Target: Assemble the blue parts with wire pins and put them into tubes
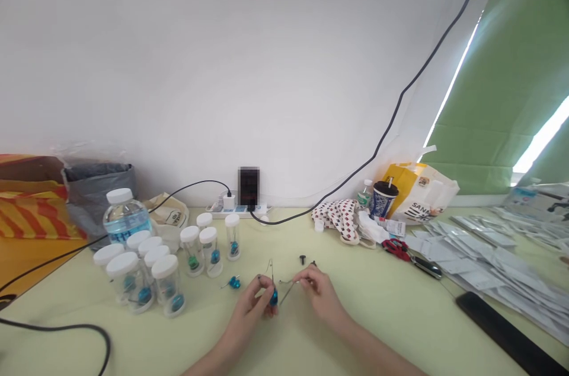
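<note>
My left hand (252,303) is closed in a pinch on a small shiny blue piece with thin wire ends (274,298); one wire stands up above the fingers. Just to the right, my right hand (323,296) pinches a thin metal rod (288,293) that slants down toward the blue piece. Whether the rod touches it I cannot tell. A similar blue piece with wires (234,283) lies on the table left of my left hand. Beyond my right hand sits a small black part (303,259). Another dark bit shows behind the right fingers, partly hidden.
Several clear jars with white lids (166,287), holding blue or green pieces, stand left beside a water bottle (127,217). Red-handled scissors (395,249), a folding knife (427,266), flat packets (471,269) and a long black object (502,328) lie right. A black cable (376,156) crosses behind.
</note>
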{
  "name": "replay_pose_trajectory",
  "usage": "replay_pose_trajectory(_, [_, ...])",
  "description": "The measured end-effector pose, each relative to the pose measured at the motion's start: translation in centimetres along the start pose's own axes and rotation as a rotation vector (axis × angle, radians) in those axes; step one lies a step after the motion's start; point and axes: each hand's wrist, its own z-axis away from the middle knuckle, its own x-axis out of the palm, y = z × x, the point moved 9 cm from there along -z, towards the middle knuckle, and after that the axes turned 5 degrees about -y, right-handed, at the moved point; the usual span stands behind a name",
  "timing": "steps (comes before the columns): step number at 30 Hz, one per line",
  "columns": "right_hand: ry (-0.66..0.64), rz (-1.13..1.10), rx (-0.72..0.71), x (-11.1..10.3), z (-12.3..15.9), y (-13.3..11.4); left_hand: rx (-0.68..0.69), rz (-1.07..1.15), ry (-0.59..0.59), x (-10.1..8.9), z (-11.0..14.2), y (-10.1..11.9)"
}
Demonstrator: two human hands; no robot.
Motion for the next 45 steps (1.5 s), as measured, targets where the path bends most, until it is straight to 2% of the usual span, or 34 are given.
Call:
replay_pose_trajectory(4, [0.025,-0.081,0.009,2.0,-0.7,-0.8,-0.030,0.130,0.041,-0.5,-0.2,-0.5])
replay_pose_trajectory(8, [0.080,-0.126,0.005,2.8,-0.4,-0.8,-0.041,0.189,0.070,-0.6,-0.1,-0.5])
replay_pose_trajectory(14, [0.107,-0.164,-0.030,2.8,0.4,-1.2,-0.017,0.103,0.028,-0.4,-0.2,0.0])
replay_pose_trajectory(23, [0.117,-0.211,-0.055,3.2,0.6,-1.5,-0.049,0.034,-0.031,-0.2,-0.4,-0.6])
replay_pose_trajectory(34, [0.106,-0.231,-0.030,3.3,0.4,-0.9,-0.056,0.054,0.034,-0.3,-0.3,-0.5])
replay_pose_trajectory(45, [0.036,-0.271,0.042,4.0,0.3,-0.6,-0.044,0.058,0.028,-0.4,-0.3,-0.6])
